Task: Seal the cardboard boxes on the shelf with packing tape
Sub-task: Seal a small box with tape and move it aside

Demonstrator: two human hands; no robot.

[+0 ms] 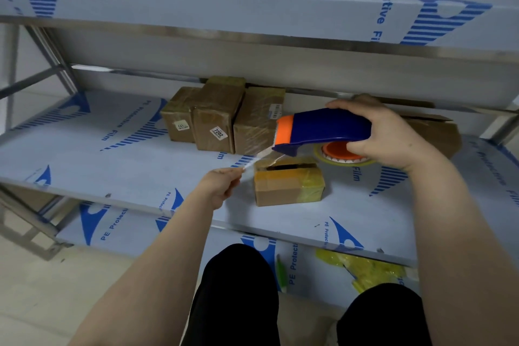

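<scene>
My right hand (390, 137) grips a blue and orange tape dispenser (323, 129) above the middle shelf (112, 166). A strip of clear tape (259, 157) runs from its toothed edge down and left to my left hand (220, 185), which pinches the free end. Just below the strip sits a small cardboard box (288, 184) with a gap between its top flaps and yellowish tape on its right side. The tape roll (344, 156) shows under the dispenser.
Several taped cardboard boxes (216, 118) stand in a cluster at the back of the shelf. A flattened box (432, 126) lies behind my right hand. Crumpled yellow tape (365, 270) and a green tool (280, 272) lie on the lower shelf. The upper shelf (252, 8) overhangs.
</scene>
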